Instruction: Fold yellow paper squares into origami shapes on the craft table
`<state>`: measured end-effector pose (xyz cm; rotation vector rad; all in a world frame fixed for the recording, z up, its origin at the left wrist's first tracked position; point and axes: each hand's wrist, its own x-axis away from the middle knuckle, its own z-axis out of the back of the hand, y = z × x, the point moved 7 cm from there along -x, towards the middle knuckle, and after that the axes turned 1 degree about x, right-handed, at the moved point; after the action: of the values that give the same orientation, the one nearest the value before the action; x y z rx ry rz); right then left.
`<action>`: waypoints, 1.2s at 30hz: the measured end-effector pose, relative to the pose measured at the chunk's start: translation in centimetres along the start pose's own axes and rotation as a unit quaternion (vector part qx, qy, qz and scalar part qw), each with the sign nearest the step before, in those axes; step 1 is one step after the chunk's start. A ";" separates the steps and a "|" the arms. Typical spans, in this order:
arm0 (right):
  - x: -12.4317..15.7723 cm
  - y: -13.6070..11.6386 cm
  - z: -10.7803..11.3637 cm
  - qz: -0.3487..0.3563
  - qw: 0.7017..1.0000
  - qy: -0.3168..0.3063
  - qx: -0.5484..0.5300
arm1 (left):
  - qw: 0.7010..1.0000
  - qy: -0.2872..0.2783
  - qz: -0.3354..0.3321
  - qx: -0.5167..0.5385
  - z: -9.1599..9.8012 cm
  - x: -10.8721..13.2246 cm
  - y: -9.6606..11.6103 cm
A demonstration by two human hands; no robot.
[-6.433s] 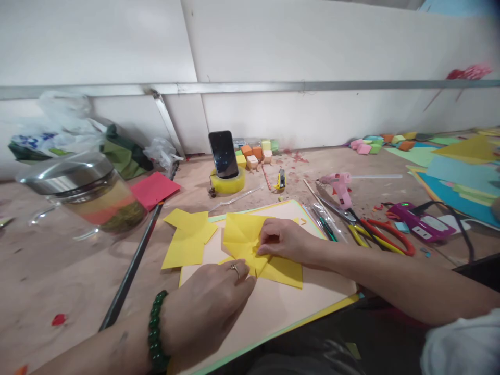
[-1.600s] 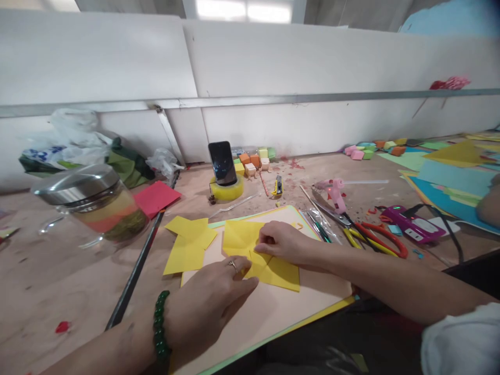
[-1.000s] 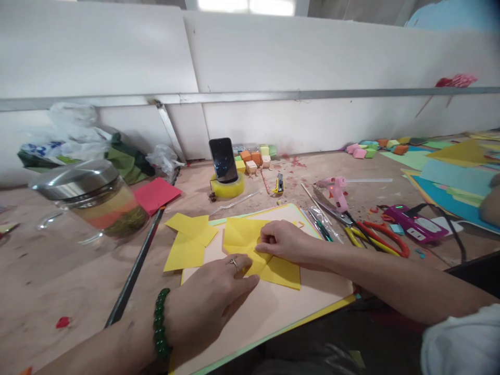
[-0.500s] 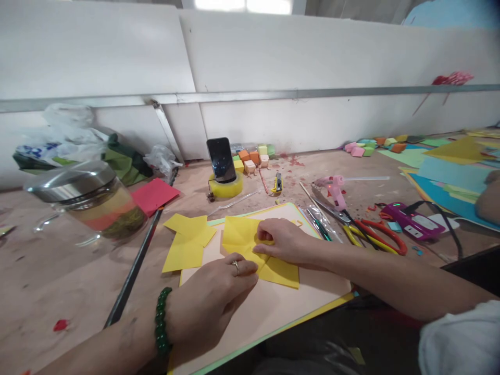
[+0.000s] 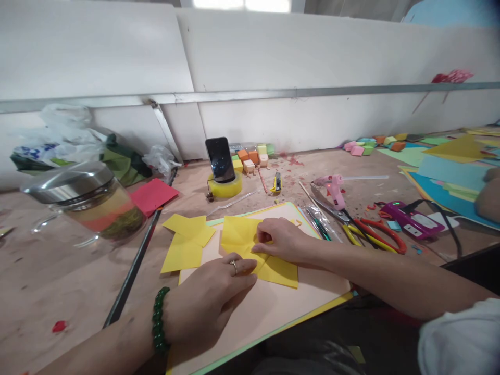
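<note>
A creased sheet of yellow paper (image 5: pixel 279 273) lies on a stack of pale coloured sheets (image 5: pixel 269 317). My left hand (image 5: pixel 214 297), with a ring and a green bead bracelet, presses its closed fingertips on the lower left of the yellow paper. Curled on the same sheet's middle is my right hand (image 5: pixel 283 239), thumb and fingers pinching at a fold. Part of the fold is hidden under my fingers. Left of the stack, more yellow paper pieces (image 5: pixel 182 250) overlap one another.
A glass jug (image 5: pixel 105 203) with a steel lid stands at left near a red sheet (image 5: pixel 154 195). Behind are a phone (image 5: pixel 221 159) on a tape roll (image 5: pixel 224 186) and a utility knife (image 5: pixel 277 182). A pink glue gun (image 5: pixel 334 190) and red-handled pliers (image 5: pixel 385 235) lie right.
Both hands stay almost in place on the yellow paper. The whole view has shifted very slightly; nothing has been taken up or let go.
</note>
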<state>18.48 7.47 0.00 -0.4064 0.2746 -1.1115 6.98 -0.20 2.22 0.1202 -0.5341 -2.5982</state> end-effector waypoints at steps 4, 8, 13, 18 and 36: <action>0.0 0.0 0.0 0.006 1.000 0.001 0.003 | 1.000 0.001 -0.002 -0.005 -0.1 -0.1 -0.1; 0.1 -0.3 0.1 0.017 1.000 -0.003 0.015 | 1.000 0.003 -0.011 -0.018 -0.5 -0.3 -0.1; 0.9 -0.4 0.7 0.007 0.999 -0.034 0.023 | 1.000 -0.002 -0.006 -0.008 -0.6 -0.5 -0.2; 1.3 0.7 1.3 0.021 0.997 -0.067 0.029 | 1.000 -0.002 -0.009 -0.012 -0.3 -0.5 0.0; 1.6 0.3 3.0 0.056 0.995 -0.063 -0.046 | 0.999 0.017 0.004 -0.034 -0.2 -0.4 0.0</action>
<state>20.58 6.67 2.52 -0.5342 0.2340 -0.9618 7.37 -0.10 2.05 0.1391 -0.4331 -2.5977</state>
